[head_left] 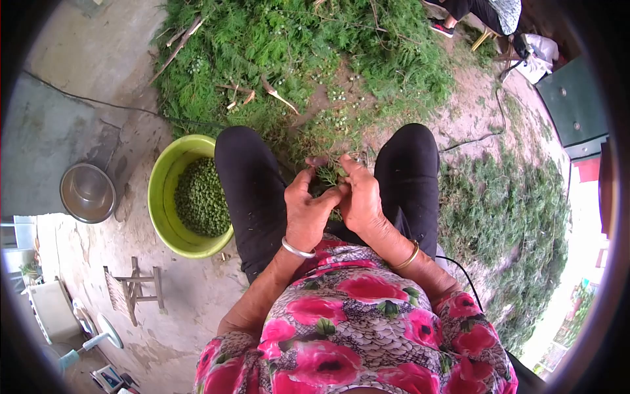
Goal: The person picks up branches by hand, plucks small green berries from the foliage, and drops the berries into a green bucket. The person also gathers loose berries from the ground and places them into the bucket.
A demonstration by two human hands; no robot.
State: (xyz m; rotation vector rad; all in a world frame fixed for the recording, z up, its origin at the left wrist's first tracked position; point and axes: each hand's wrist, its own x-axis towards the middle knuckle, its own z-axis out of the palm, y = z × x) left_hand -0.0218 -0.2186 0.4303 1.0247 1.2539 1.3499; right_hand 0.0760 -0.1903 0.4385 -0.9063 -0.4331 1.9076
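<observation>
Between my knees, both hands meet over a small feathery green sprig (328, 175). My left hand (307, 207), with a silver bangle at the wrist, has its fingers closed around one side of the sprig. My right hand (361, 197), above a gold bangle, pinches the other side, its thumb close to the left fingers. The fingertips partly hide the sprig. Beside my left knee stands a lime-green bucket (157, 213) holding many small round green cones or berries (200, 197). Just beyond my knees lies a large heap of leafy evergreen branches (275, 52).
Stripped twigs (279, 95) lie on the heap's near side. A metal bowl (88, 193) and a small wooden stool (134, 289) are at left. Spread greenery (505, 223) covers the ground at right. Another person's leg (453, 13) shows at top right, near a black cable (502, 108).
</observation>
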